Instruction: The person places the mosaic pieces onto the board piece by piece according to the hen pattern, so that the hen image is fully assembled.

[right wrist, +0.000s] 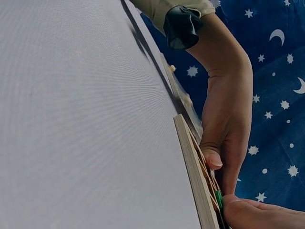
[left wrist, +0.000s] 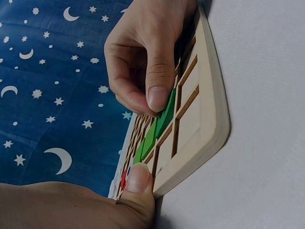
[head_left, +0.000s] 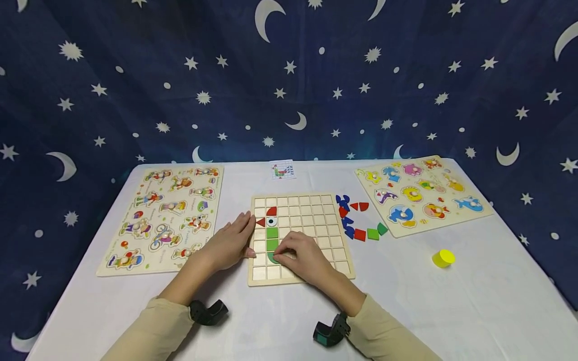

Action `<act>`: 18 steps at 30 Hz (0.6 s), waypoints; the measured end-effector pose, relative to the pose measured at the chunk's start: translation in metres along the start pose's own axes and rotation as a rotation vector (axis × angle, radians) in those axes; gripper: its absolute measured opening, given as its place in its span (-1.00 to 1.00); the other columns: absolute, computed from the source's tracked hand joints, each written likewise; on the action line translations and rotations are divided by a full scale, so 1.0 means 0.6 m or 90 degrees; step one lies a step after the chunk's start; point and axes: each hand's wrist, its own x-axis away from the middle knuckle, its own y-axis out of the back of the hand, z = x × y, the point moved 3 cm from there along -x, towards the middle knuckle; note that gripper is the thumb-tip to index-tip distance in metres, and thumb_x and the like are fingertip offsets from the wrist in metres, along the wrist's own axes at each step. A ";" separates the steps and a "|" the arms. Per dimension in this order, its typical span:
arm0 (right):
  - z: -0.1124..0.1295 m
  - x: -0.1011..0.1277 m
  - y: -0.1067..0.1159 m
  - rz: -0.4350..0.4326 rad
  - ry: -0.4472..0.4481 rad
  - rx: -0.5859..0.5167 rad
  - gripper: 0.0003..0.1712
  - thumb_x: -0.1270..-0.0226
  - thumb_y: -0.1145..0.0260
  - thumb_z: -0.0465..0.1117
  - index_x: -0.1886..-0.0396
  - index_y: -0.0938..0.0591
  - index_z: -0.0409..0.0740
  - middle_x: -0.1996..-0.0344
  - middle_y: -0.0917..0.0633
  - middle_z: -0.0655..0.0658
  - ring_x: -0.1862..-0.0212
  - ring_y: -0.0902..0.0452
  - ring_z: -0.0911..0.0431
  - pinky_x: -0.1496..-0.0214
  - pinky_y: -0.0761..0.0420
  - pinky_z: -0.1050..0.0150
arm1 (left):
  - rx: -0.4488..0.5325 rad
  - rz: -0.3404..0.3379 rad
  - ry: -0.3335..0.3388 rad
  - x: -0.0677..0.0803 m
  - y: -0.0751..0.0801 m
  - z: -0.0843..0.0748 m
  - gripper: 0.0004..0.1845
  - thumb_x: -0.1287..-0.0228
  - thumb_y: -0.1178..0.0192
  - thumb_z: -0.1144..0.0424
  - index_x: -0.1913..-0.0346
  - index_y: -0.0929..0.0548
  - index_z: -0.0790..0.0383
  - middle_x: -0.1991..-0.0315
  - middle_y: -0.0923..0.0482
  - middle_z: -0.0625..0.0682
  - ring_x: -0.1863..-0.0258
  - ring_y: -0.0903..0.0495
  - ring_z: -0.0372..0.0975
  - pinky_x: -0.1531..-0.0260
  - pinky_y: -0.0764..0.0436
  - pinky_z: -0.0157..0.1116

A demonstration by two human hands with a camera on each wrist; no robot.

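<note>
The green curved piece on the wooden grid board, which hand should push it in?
Probably the right hand: its fingertips already pinch the green curved piece, while the left hand steadies the grid board.

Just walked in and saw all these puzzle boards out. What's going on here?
A person is filling a wooden grid board with coloured tiles. The right hand pinches a green tile into a cell under two green squares, while the left hand rests on the board's left edge. Loose red, blue and green tiles lie to the right, and a small pattern card sits behind.
</note>
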 end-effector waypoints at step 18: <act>-0.044 -0.020 0.107 -0.008 -0.050 -0.028 -0.79 -0.15 -0.43 -0.11 0.19 -0.74 0.00 0.22 -0.63 0.03 0.26 -0.49 0.16 0.25 -0.54 0.33 | 0.000 -0.007 -0.007 0.003 0.002 -0.002 -0.08 -0.16 -0.17 -0.03 -0.43 -0.08 0.45 -0.46 0.03 0.36 -0.45 0.00 0.16 -0.31 -0.17 0.15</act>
